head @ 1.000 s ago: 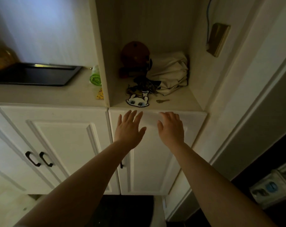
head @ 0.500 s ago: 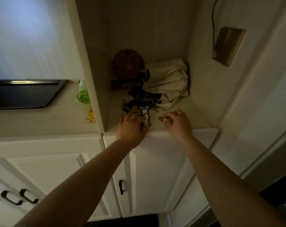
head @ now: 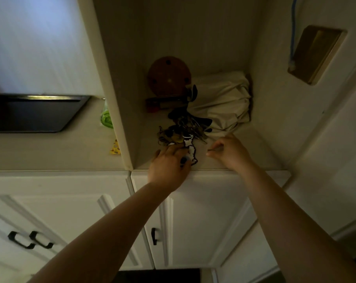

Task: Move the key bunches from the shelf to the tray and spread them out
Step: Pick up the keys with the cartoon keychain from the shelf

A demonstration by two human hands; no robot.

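A dark heap of key bunches [head: 183,129] lies on the floor of the open shelf niche [head: 260,152], in front of a cloth bag. A white cat-shaped key tag [head: 190,149] with a black outline trails from the heap toward the shelf's front edge. My left hand [head: 169,167] lies over the near end of the heap and that tag, fingers curled on them. To the right, my right hand [head: 231,152] pinches a single small key [head: 213,149] between thumb and fingers, just above the shelf. The black tray [head: 33,113] sits on the counter at the far left.
A round brown wooden object [head: 169,75] and a beige cloth bag [head: 222,101] fill the back of the niche. A partition wall [head: 109,78] separates niche and counter. A green item [head: 106,118] and a yellow tag [head: 114,148] lie on the counter. White cabinet doors [head: 203,217] are below.
Both hands rose from the cabinet front onto the shelf. The left hand settled on the key heap and cat tag, and the right hand closed on the loose key.
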